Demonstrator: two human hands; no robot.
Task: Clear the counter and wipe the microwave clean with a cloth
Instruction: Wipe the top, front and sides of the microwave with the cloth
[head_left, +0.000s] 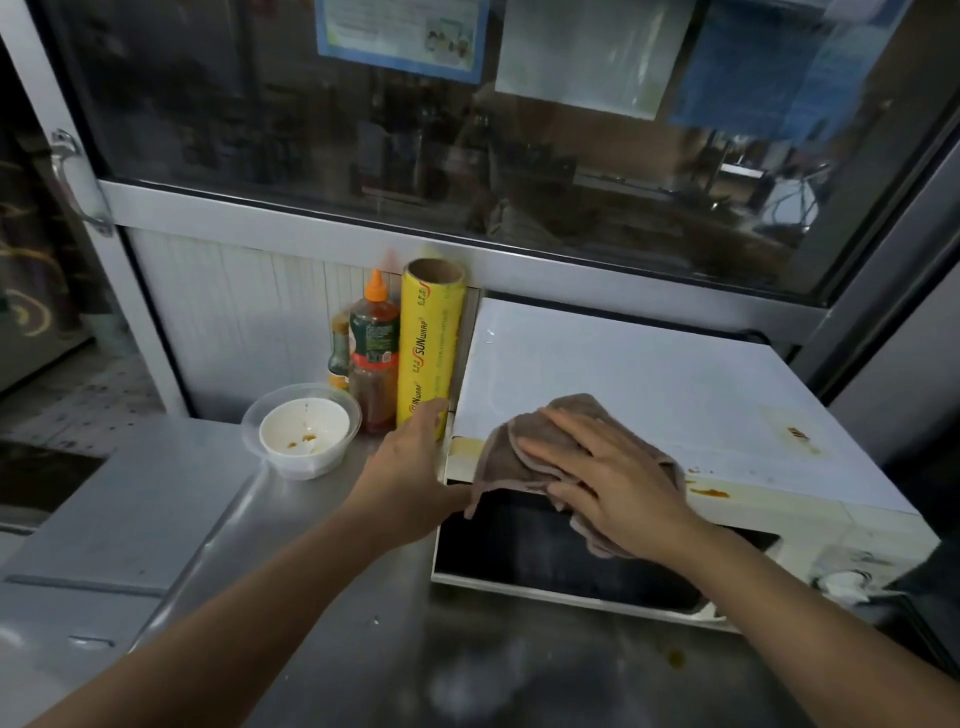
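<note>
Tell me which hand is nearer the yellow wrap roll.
Left. The left hand is at the foot of the wrap roll, by the microwave's left corner. The right hand lies flat on the cloth farther right, atop the microwave's front edge.

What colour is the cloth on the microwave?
Greyish brown; the cloth shows in the head view, the only one.
</note>
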